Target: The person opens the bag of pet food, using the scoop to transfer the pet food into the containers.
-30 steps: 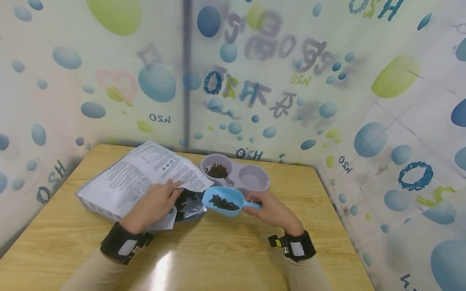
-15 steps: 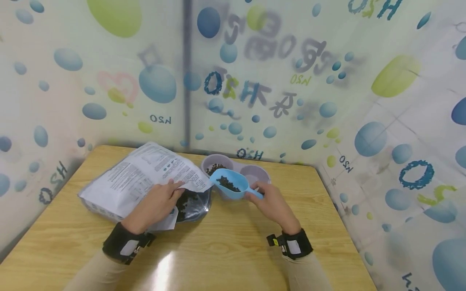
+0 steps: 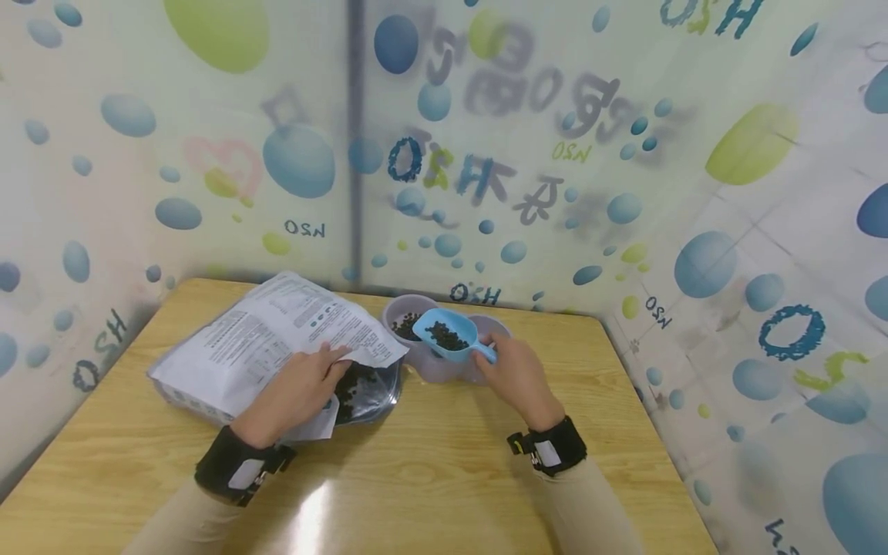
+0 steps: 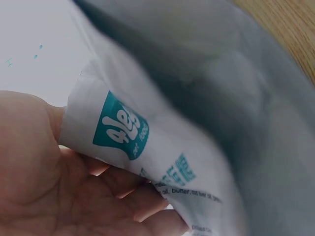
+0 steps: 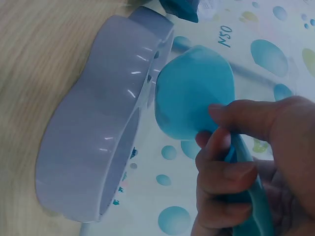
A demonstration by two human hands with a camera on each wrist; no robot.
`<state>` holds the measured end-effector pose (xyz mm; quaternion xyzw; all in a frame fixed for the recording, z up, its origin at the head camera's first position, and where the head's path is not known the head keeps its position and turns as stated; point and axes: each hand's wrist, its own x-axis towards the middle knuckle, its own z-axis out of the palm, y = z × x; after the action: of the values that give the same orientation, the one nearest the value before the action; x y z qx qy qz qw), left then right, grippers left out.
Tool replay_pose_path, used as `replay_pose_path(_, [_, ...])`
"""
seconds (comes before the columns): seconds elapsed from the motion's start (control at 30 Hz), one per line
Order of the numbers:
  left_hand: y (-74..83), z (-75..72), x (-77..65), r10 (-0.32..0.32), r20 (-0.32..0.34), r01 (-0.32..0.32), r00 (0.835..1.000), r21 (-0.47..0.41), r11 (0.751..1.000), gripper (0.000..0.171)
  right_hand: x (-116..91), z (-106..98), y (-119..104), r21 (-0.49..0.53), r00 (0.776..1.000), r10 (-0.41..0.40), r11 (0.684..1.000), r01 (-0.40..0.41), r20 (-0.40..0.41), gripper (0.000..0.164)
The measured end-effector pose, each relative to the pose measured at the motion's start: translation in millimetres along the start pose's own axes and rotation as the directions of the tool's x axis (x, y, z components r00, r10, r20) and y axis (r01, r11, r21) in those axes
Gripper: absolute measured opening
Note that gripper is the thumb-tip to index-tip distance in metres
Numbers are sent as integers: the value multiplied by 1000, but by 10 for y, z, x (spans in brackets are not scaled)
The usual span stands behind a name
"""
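My right hand grips the handle of a light blue scoop, which carries dark brown kibble. The scoop is above the lilac double pet bowl, over its middle, and covers part of both cups. Some kibble lies in the bowl's left cup. With my left hand I hold the edge of a white pet food bag at its mouth. Through the opening, dark kibble shows on the silvery lining. In the left wrist view the bag's printed flap lies between thumb and fingers.
A wooden table carries the bag at left and the bowl near its back edge. Close behind and at both sides stand walls patterned with blue and green dots.
My right hand has lifted the loaded scoop from beside the bag's mouth, back and to the right, over the bowl. My left hand stays on the bag.
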<state>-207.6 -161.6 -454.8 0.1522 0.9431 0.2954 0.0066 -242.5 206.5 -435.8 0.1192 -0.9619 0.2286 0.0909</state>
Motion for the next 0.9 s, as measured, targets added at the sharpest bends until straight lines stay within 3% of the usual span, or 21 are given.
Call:
replay_pose_path(0.2, [3,-1,-3,-10,12,10,1000,-10,1000,52,93,-27,-64,-86,1000,12,996,-14,-22,26])
replay_pose_path(0.5, [-6,-9,-3,-10,11,11,1000,-19,1000,52,212,-92,-159,-175,999,-32,984,27,-25,27])
replay_pose_path(0.9, [-4,-2,-4,-17,22,18,1000,-39,999,53,351,-122,-291,-285,999,-15,958,0,-51,20])
